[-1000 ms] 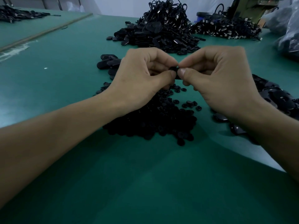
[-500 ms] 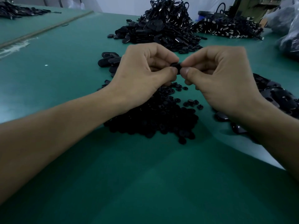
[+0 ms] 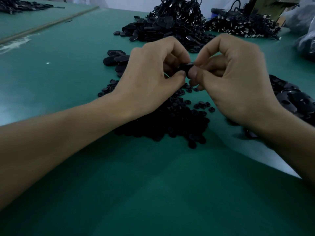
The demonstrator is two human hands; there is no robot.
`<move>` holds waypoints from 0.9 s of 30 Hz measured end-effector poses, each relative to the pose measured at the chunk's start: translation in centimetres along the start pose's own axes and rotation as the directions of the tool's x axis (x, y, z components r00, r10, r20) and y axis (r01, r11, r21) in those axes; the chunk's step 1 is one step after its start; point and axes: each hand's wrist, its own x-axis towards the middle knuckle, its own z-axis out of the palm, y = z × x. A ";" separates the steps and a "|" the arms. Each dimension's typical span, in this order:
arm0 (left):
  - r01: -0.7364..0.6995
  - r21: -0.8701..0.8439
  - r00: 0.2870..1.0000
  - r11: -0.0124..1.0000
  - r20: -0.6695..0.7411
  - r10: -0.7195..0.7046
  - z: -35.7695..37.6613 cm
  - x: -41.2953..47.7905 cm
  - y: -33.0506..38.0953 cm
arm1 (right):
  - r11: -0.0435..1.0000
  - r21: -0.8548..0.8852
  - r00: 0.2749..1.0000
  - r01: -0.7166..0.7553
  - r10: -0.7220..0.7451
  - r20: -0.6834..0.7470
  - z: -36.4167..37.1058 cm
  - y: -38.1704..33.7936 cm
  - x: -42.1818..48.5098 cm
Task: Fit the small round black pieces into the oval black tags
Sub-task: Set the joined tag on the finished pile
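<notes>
Both hands were up over the green table (image 3: 153,193), meeting at the fingertips.

Left hand (image 3: 151,77): fingers curled, thumb and forefinger pinching a black part (image 3: 185,67). Right hand (image 3: 235,82): same posture, pinching the other end of that part. Both grips were closed on it, and we saw nothing else in either hand.

Fingertips covered most of the part, so we couldn't tell whether it was an oval tag, a round piece or the two together, nor whether anything was seated.

The part was held in the air above the far side of the pile of small round pieces (image 3: 170,120), not touching it. That pile lay on the table under and between the wrists, with a few strays (image 3: 202,105) just to its right.

Loose oval tags (image 3: 115,58) lay in a small cluster beyond the left hand, partly hidden by it. A second batch of tags (image 3: 293,99) lay to the right, behind the right wrist. A pale sheet (image 3: 265,155) showed beside the right forearm.

Farther back, well apart from the hands, we saw a large heap of black corded items (image 3: 173,26) with metal clips, and another heap (image 3: 242,28) to its right. There was a dark heap (image 3: 17,5) at the far-left corner and plastic bags (image 3: 305,45) at the right edge.
</notes>
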 end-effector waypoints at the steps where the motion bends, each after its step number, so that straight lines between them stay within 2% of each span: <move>1: -0.009 0.014 1.000 1.000 -0.024 0.009 0.0 0.0 0.0 | 1.000 -0.003 1.000 0.017 -0.017 0.009 0.1 -0.1 -0.1; 4: -0.017 0.006 0.998 1.000 -0.054 0.017 -0.3 0.2 -0.1 | 0.999 -0.001 0.998 0.053 -0.053 0.028 0.1 -0.2 -0.1; 11: -0.032 0.072 0.999 0.997 -0.007 0.033 -0.3 0.3 -0.3 | 0.999 0.012 0.996 0.039 -0.040 0.076 0.0 0.1 0.0; 18: 0.045 -0.082 0.998 0.996 0.045 -0.041 -0.4 0.4 -0.1 | 0.997 -0.072 0.999 0.007 -0.004 0.037 0.0 1.0 0.3; 23: 0.147 -0.168 0.987 0.975 0.087 -0.134 -0.5 0.5 -0.1 | 0.991 0.111 0.993 -0.071 0.059 0.106 -0.3 1.3 0.6; 27: 0.203 -0.199 0.977 0.959 0.103 -0.186 -0.5 0.5 -0.1 | 0.976 0.174 0.984 -0.128 0.103 0.146 -0.5 1.5 0.6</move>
